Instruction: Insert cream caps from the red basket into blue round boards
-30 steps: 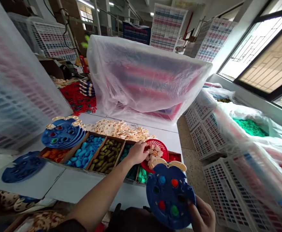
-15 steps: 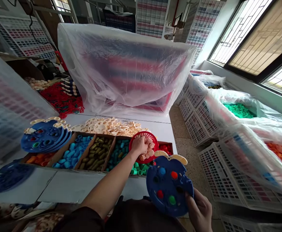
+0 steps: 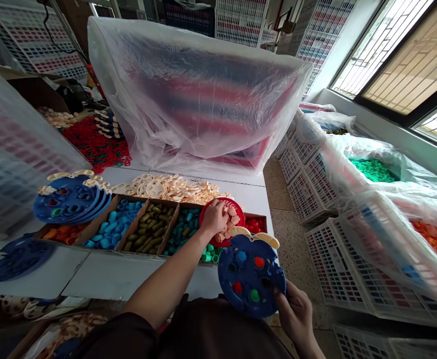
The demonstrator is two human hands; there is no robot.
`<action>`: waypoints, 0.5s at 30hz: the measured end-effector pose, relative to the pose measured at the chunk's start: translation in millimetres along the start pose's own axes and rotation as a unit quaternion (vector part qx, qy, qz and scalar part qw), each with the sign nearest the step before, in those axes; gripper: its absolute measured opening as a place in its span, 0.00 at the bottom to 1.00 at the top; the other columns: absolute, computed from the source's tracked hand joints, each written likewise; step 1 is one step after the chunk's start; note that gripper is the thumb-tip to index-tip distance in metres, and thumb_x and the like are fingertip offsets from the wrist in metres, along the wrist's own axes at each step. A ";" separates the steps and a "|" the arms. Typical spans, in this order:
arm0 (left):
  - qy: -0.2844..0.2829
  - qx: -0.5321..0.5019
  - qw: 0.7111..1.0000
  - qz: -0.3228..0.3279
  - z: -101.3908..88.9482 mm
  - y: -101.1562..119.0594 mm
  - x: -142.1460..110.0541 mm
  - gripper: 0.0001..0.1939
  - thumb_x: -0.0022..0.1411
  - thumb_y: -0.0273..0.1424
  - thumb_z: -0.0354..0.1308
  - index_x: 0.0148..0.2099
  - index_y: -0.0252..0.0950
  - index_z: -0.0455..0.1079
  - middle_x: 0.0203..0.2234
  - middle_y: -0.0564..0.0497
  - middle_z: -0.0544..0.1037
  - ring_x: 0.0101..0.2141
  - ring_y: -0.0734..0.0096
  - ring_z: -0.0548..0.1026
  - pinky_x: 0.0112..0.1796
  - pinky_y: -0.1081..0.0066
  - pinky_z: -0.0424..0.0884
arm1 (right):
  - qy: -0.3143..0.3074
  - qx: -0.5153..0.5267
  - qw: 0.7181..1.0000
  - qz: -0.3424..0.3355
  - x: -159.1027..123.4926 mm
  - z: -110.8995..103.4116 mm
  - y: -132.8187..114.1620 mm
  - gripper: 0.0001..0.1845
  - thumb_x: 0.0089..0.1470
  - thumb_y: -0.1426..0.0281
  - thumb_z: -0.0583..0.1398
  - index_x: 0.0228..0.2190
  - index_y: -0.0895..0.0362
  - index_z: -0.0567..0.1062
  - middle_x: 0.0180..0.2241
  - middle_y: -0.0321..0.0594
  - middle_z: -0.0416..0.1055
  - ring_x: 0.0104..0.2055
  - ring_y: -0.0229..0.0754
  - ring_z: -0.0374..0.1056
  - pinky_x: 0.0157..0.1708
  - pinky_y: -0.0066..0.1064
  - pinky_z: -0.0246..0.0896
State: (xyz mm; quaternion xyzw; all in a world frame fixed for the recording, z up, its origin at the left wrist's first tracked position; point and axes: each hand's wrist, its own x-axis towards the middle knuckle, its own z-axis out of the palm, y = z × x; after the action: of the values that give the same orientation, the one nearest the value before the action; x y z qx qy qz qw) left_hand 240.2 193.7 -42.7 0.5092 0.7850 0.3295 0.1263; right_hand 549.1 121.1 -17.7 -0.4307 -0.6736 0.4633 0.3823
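Your right hand (image 3: 295,310) has hold of a round blue plastic disc (image 3: 250,274) at its lower right edge, thumb hidden behind it; coloured caps fill its holes, and a cream plastic piece (image 3: 254,235) runs along its top; your left hand (image 3: 214,218) rests in a round red basket (image 3: 234,205) beside cream plastic chips (image 3: 230,222), its fingertips hidden, so you cannot tell whether it holds any; the basket sits on a compartmented cardboard tray (image 3: 143,252) of sorted caps, on the white worktop (image 3: 113,274); stacked blue discs (image 3: 71,199) lie further left.
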 end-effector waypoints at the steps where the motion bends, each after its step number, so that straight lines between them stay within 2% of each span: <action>1: 0.019 -0.022 1.000 0.005 -6.1 2.5 -6.3 0.09 0.68 0.29 0.60 0.49 0.32 0.73 0.48 0.42 0.77 0.49 0.60 0.76 0.51 0.57 0.75 | -0.001 -0.001 1.000 -0.002 0.8 -0.3 -0.4 0.20 0.61 0.56 0.61 0.32 0.60 0.82 0.20 0.34 0.65 0.22 0.35 0.56 0.22 0.25 0.54; 4: 0.045 -0.097 0.994 0.028 -30.0 11.5 -36.5 0.10 0.69 0.30 0.55 0.50 0.33 0.72 0.44 0.42 0.79 0.45 0.61 0.79 0.45 0.64 0.77 | -0.001 -0.001 1.000 -0.008 3.2 -2.2 0.9 0.21 0.61 0.57 0.61 0.27 0.60 0.80 0.19 0.34 0.63 0.21 0.34 0.55 0.21 0.24 0.54; 7: 0.010 -0.169 0.983 0.075 -54.4 20.5 -72.5 0.11 0.69 0.35 0.55 0.49 0.35 0.72 0.40 0.47 0.81 0.39 0.65 0.81 0.39 0.69 0.79 | 0.003 -0.001 1.000 -0.010 5.3 -2.3 3.1 0.23 0.61 0.57 0.60 0.23 0.61 0.77 0.18 0.33 0.59 0.20 0.33 0.52 0.19 0.24 0.51; 9: -0.006 -0.198 0.973 0.118 -64.8 25.4 -91.0 0.10 0.67 0.34 0.58 0.47 0.37 0.74 0.41 0.47 0.82 0.41 0.64 0.81 0.42 0.69 0.78 | 0.000 -0.003 1.000 -0.010 7.0 -0.6 3.4 0.22 0.61 0.58 0.60 0.22 0.61 0.76 0.18 0.33 0.57 0.20 0.33 0.51 0.19 0.24 0.50; 13: 0.020 -0.180 0.960 0.213 -65.4 30.2 -107.2 0.09 0.64 0.26 0.60 0.46 0.38 0.79 0.43 0.44 0.81 0.46 0.61 0.79 0.47 0.65 0.76 | -0.021 0.002 1.000 -0.016 10.3 4.7 2.5 0.21 0.61 0.60 0.60 0.22 0.61 0.75 0.18 0.31 0.54 0.20 0.32 0.48 0.18 0.23 0.47; 15: 0.015 -0.165 0.963 0.211 -59.4 29.7 -109.6 0.10 0.64 0.25 0.60 0.45 0.38 0.80 0.42 0.43 0.80 0.45 0.58 0.78 0.46 0.61 0.76 | -0.032 0.004 0.999 -0.023 11.5 6.7 2.5 0.20 0.60 0.62 0.60 0.21 0.61 0.74 0.18 0.30 0.51 0.20 0.31 0.46 0.18 0.23 0.45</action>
State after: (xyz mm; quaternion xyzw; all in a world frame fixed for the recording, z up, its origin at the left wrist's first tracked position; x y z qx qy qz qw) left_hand 279.0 81.7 6.0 0.6304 0.5964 0.4812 0.1238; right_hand 539.7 130.4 -20.6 -0.3984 -0.6933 0.4708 0.3727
